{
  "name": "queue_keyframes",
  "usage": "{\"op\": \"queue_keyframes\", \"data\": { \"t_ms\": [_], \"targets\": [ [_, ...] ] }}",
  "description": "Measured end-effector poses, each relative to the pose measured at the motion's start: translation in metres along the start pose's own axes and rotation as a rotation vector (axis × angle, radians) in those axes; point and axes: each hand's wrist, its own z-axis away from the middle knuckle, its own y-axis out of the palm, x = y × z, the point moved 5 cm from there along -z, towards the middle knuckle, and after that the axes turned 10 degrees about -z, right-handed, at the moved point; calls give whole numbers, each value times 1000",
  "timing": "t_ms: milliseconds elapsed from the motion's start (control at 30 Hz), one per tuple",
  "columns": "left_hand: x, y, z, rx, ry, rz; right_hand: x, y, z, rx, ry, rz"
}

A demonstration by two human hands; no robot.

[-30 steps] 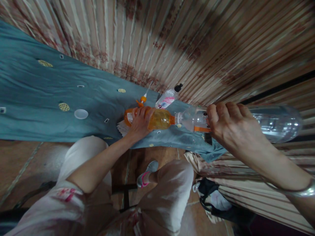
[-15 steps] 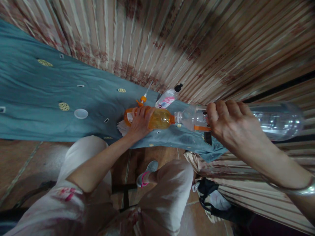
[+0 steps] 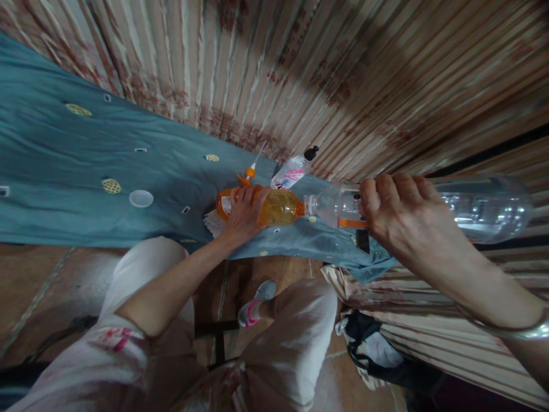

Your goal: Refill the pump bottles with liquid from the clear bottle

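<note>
My left hand [image 3: 246,213] wraps around an orange bottle [image 3: 278,208] with yellowish liquid showing through its side. Its neck meets the mouth of a large clear plastic bottle [image 3: 484,207]. Around the clear bottle's middle, my right hand [image 3: 403,209] is closed, its label partly covered by my fingers. Whether liquid passes between the two mouths I cannot make out. Just beyond my left hand lies an orange pump top [image 3: 249,173] with a pale tube. A clear pump bottle [image 3: 292,170] with a pink label and black top is behind the orange bottle.
A teal patterned cloth [image 3: 171,171] covers the long surface. On it lies a white round lid [image 3: 141,198]. A dark phone-like object [image 3: 362,241] rests near the right end. Pleated curtains [image 3: 257,74] hang behind. On the floor is a black bag [image 3: 364,337].
The far end of the clear bottle has risen very slightly in view. Both hands keep their places and their grip.
</note>
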Motion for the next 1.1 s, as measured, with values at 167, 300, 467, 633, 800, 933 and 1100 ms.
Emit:
{"op": "queue_keyframes", "data": {
  "t_ms": [167, 300, 467, 633, 800, 933, 1100],
  "targets": [
    [0, 0, -1, 17, -1, 7, -1, 0, -1, 13, 15, -37],
    [1, 0, -1, 35, -14, 8, -2, 1, -2, 21, 41, -120],
    [1, 0, -1, 13, -16, -3, -2, 0, -2, -21, 37, -136],
    [1, -3, -1, 10, -12, -8, -2, -2, -3, -49, 35, -51],
    [1, -3, -2, 13, -21, 16, -4, -2, -4, -44, 46, -99],
    [2, -3, -2, 15, -23, 24, -3, -4, -5, -67, 13, 13],
    [2, -3, -2, 10, -33, 28, -5, -8, -9, -29, 32, -23]
  ]
}}
